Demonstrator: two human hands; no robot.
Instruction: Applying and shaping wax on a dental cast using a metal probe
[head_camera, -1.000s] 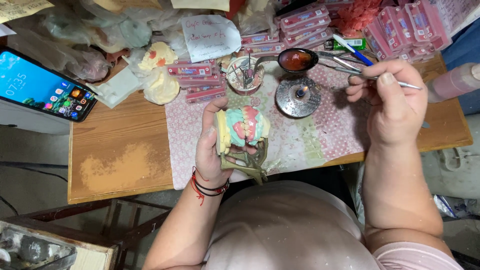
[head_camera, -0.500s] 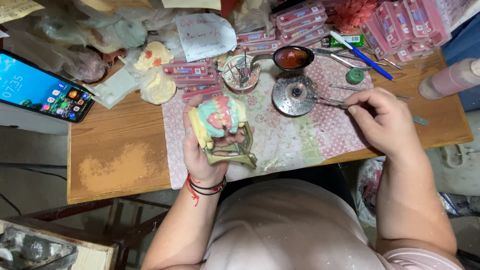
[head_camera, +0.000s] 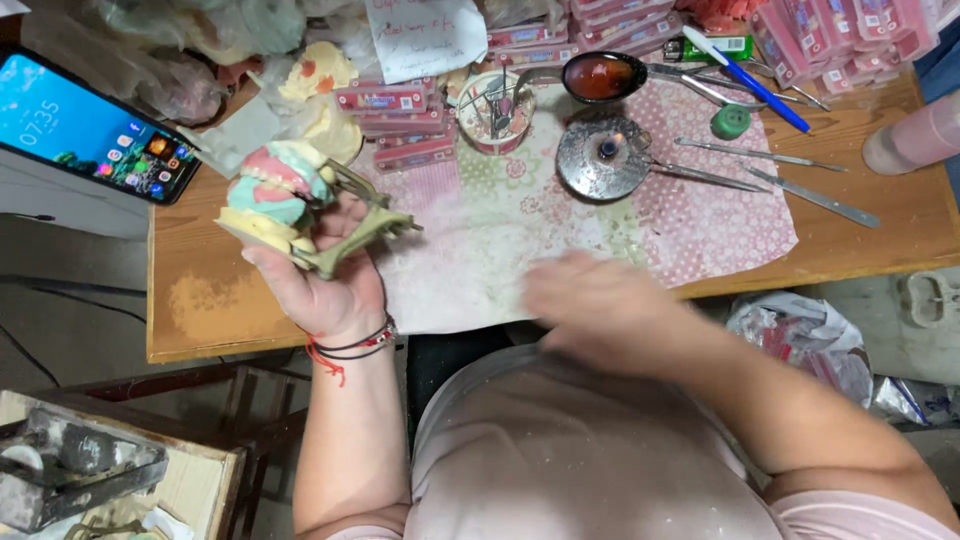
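My left hand (head_camera: 325, 285) holds a dental model (head_camera: 275, 195) on a metal hinged frame, raised over the left part of the wooden table (head_camera: 200, 300). The model has pink and green wax gums with rows of teeth on pale plaster bases. My right hand (head_camera: 590, 305) is blurred with motion at the table's front edge, over the patterned cloth (head_camera: 500, 230). It holds nothing. Thin metal instruments (head_camera: 810, 195) lie on the cloth to its far right.
A round metal burner (head_camera: 600, 155) and a ladle of red wax (head_camera: 600, 75) sit at the back of the cloth, by a cup of tools (head_camera: 497, 110). Pink boxes (head_camera: 395, 120) are stacked behind. A lit phone (head_camera: 95, 130) leans at left, a pink bottle (head_camera: 915, 140) at right.
My right hand put the thin instrument down by the burner and swept back toward my body. My left hand carried the dental model leftward and tilted it.
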